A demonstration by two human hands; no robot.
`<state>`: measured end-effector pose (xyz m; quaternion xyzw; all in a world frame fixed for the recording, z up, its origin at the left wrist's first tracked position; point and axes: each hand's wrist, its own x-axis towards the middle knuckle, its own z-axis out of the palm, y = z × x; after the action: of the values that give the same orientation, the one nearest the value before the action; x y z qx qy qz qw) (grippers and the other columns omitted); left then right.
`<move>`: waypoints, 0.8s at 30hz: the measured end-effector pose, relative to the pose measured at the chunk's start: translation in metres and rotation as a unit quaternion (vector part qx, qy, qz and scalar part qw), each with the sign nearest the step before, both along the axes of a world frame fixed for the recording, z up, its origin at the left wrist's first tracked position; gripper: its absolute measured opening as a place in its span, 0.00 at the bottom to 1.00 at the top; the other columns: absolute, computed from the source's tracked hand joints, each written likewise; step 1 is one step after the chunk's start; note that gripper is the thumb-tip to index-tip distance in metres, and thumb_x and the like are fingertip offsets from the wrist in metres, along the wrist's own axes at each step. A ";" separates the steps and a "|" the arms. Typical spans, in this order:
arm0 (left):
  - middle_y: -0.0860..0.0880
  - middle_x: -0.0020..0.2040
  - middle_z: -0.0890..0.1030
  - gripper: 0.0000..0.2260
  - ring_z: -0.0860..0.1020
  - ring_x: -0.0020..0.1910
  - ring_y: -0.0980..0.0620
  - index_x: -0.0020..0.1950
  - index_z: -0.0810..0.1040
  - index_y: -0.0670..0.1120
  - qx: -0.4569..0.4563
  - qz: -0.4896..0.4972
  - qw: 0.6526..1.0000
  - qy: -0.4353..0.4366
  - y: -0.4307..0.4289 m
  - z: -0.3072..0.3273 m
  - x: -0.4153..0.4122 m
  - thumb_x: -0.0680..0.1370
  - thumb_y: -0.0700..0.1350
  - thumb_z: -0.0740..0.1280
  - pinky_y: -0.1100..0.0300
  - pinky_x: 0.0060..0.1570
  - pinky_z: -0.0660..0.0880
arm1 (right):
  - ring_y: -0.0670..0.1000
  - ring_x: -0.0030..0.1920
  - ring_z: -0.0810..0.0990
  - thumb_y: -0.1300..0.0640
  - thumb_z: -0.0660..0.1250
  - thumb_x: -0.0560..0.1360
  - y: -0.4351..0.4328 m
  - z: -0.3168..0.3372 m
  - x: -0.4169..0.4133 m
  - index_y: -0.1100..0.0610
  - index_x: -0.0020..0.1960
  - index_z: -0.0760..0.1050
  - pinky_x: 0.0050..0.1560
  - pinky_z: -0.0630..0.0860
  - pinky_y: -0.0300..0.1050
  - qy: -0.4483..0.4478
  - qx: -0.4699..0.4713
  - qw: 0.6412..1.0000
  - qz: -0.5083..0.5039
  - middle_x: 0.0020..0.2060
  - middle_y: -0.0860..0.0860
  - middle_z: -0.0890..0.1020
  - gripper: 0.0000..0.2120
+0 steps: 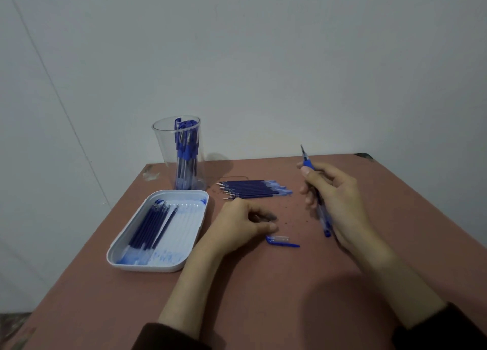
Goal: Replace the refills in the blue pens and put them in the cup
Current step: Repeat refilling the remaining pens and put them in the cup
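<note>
Right of the tray [203, 204], the left hand [242, 220] rests, fingers loosely curled, seemingly empty (cap [279, 240] just beside); farther right, the right hand [336, 199] pinches a pen [306, 162].

Reddish table [105, 297]: clear cup [168, 149], white tray [112, 254], refill row [253, 189], pen cap [279, 240].

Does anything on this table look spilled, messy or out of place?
Yes. Blue ink smears stain the white tray, mostly at its near end, and dark specks dot the table beside the loose pen cap.
</note>
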<state>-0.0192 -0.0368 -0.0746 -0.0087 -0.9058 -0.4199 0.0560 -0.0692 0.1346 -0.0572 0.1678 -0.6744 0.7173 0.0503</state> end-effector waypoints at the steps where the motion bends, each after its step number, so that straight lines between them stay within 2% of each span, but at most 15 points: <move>1: 0.59 0.36 0.80 0.08 0.76 0.36 0.67 0.49 0.85 0.51 -0.020 -0.002 1.000 0.007 0.000 -0.001 0.000 0.71 0.46 0.74 0.76 0.42 0.70 | 0.47 0.27 0.71 0.54 0.67 0.75 0.000 0.000 0.000 0.52 0.49 0.81 0.33 0.66 0.48 -0.003 -0.004 1.000 0.003 0.29 0.51 0.78 0.05; 4: 0.56 0.36 0.82 0.04 0.76 0.35 0.64 0.45 0.85 0.51 0.008 0.027 0.998 0.049 0.000 -0.002 -0.003 0.72 0.44 0.73 0.74 0.39 0.71 | 0.47 0.27 0.71 0.55 0.68 0.75 -0.002 -0.002 -0.001 0.51 0.47 0.81 0.31 0.67 0.44 0.010 0.013 1.000 -0.002 0.29 0.51 0.78 0.04; 6: 0.54 0.35 0.83 0.04 0.77 0.34 0.58 0.42 0.84 0.52 0.146 0.067 0.984 0.077 0.001 -0.003 -0.004 0.73 0.42 0.73 0.66 0.39 0.74 | 0.50 0.28 0.73 0.55 0.70 0.73 -0.005 -0.006 -0.003 0.49 0.45 0.81 0.31 0.71 0.46 0.072 0.081 0.994 -0.034 0.29 0.53 0.78 0.02; 8: 0.52 0.36 0.83 0.05 0.78 0.36 0.56 0.42 0.83 0.50 0.330 0.093 0.936 0.077 0.003 -0.001 -0.005 0.74 0.39 0.71 0.64 0.40 0.76 | 0.53 0.32 0.75 0.55 0.71 0.72 -0.007 -0.010 -0.002 0.49 0.44 0.81 0.35 0.73 0.46 0.134 0.161 0.976 -0.066 0.31 0.54 0.79 0.02; 9: 0.51 0.37 0.83 0.05 0.79 0.37 0.56 0.43 0.83 0.48 0.408 0.093 0.905 0.071 0.004 0.001 -0.005 0.74 0.38 0.70 0.64 0.42 0.77 | 0.49 0.33 0.75 0.55 0.71 0.72 -0.008 -0.011 0.000 0.48 0.45 0.81 0.36 0.73 0.40 0.157 0.191 0.966 -0.072 0.31 0.50 0.80 0.03; 10: 0.50 0.39 0.84 0.05 0.80 0.38 0.56 0.45 0.83 0.45 0.472 0.089 0.875 0.062 0.005 0.003 -0.005 0.75 0.37 0.69 0.66 0.43 0.78 | 0.45 0.33 0.76 0.55 0.71 0.72 -0.009 -0.012 0.002 0.48 0.46 0.81 0.36 0.73 0.37 0.178 0.217 0.957 -0.073 0.32 0.46 0.81 0.04; 12: 0.49 0.40 0.84 0.05 0.82 0.39 0.56 0.48 0.81 0.41 0.557 0.080 0.825 0.050 0.006 0.006 -0.005 0.75 0.35 0.67 0.68 0.43 0.78 | 0.42 0.36 0.78 0.55 0.72 0.71 -0.009 -0.013 0.004 0.46 0.47 0.81 0.38 0.74 0.38 0.206 0.259 0.941 -0.075 0.34 0.42 0.82 0.06; 15: 0.49 0.38 0.84 0.05 0.83 0.38 0.57 0.49 0.79 0.39 0.599 0.078 0.795 0.051 0.007 0.008 -0.006 0.75 0.34 0.66 0.69 0.42 0.78 | 0.41 0.38 0.78 0.53 0.72 0.71 -0.009 -0.015 0.004 0.45 0.47 0.81 0.39 0.76 0.41 0.223 0.286 0.928 -0.082 0.34 0.42 0.82 0.06; 18: 0.48 0.38 0.83 0.05 0.83 0.38 0.57 0.48 0.80 0.39 0.600 0.073 0.795 0.050 0.008 0.008 -0.005 0.75 0.33 0.66 0.68 0.43 0.79 | 0.42 0.38 0.79 0.53 0.73 0.70 -0.010 -0.015 0.006 0.47 0.48 0.82 0.41 0.77 0.43 0.239 0.296 0.920 -0.096 0.37 0.43 0.83 0.06; 20: 0.49 0.38 0.83 0.05 0.82 0.38 0.56 0.47 0.81 0.40 0.580 0.062 0.811 0.046 0.009 0.007 -0.005 0.75 0.33 0.67 0.68 0.44 0.79 | 0.42 0.38 0.79 0.53 0.73 0.70 -0.010 -0.016 0.007 0.49 0.49 0.82 0.42 0.77 0.42 0.253 0.306 0.912 -0.103 0.39 0.43 0.84 0.07; 24: 0.48 0.39 0.84 0.06 0.81 0.40 0.55 0.49 0.82 0.41 0.480 0.054 0.873 0.069 0.012 0.003 -0.003 0.74 0.35 0.69 0.65 0.43 0.78 | 0.43 0.41 0.79 0.54 0.71 0.71 -0.010 -0.016 0.005 0.50 0.52 0.82 0.44 0.77 0.44 0.265 0.335 0.899 -0.096 0.41 0.43 0.83 0.09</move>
<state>-0.0222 -0.0249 -0.0715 0.0392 -0.5859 -0.7976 0.1381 -0.0637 0.1249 -0.0733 0.2932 -0.8495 0.3695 0.2364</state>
